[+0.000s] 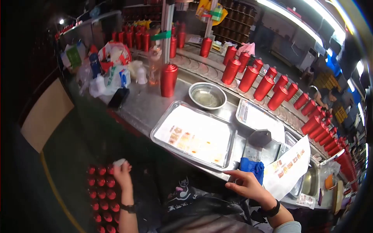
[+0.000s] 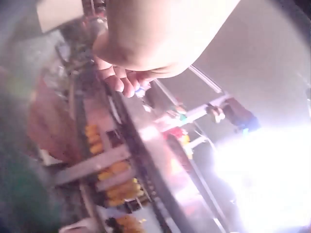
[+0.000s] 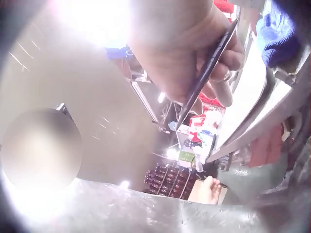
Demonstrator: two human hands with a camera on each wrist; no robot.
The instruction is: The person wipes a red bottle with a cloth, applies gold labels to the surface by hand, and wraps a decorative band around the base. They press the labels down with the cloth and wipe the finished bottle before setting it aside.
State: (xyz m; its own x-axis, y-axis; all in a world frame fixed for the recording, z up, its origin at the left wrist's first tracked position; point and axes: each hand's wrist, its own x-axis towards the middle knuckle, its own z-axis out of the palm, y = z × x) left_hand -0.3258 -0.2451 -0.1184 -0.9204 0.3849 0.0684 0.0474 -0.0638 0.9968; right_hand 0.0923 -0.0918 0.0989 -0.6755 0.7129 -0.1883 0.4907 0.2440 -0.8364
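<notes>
My left hand is lowered at the left, beside rows of red bottles standing below the table. A small whitish piece is pinched at its fingertips; its kind is unclear. In front of me, my right hand is near the table's front edge, beside a blue cloth. In the right wrist view it holds a thin, dark flat piece seen edge-on between thumb and fingers. A label sheet with printed pictures hangs just right of this hand. Another printed sheet lies in a metal tray.
Behind the tray stand a metal bowl of liquid and a single red bottle. More red bottles line a conveyor along the back. A phone and plastic bags lie at the left; a sink is at the right.
</notes>
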